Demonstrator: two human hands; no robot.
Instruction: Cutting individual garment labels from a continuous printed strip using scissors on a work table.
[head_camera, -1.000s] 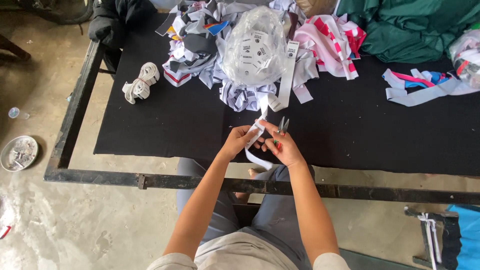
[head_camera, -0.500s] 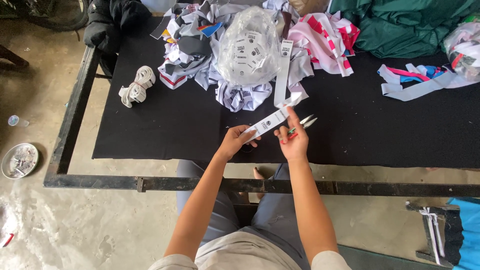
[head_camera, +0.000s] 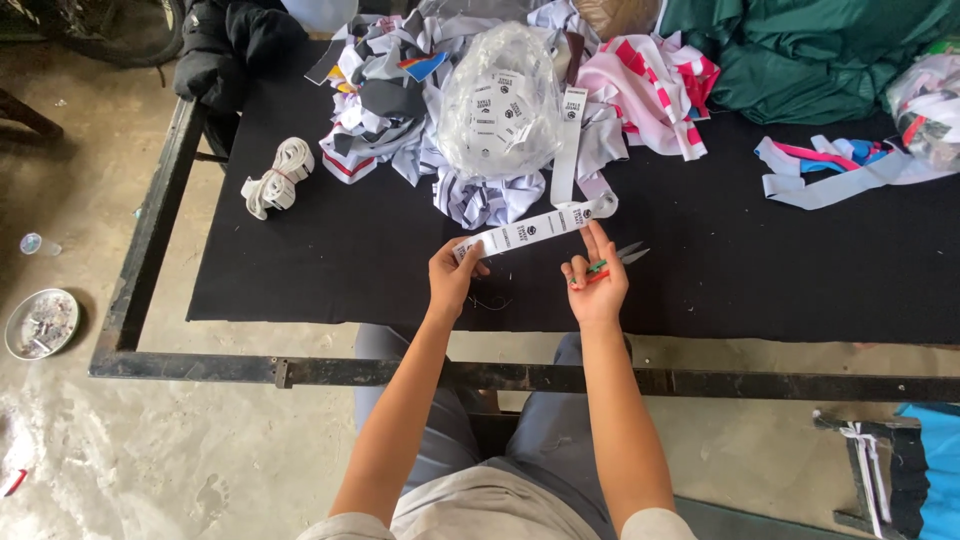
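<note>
A long white printed label strip runs from a clear plastic bag of labels down to the front of the black table. My left hand pinches the strip's free end. My right hand grips small thread snips with a red and green handle, while its forefinger presses the strip further along. The strip is stretched flat between the two hands.
A bound roll of white tape lies at the left. Piles of cloth scraps, pink and white fabric, green cloth and coloured strips fill the back. A metal dish sits on the floor.
The hands have drawn apart, pulling a longer length of the strip out flat. The left hand slid left and down; the snips stay in the right hand.
</note>
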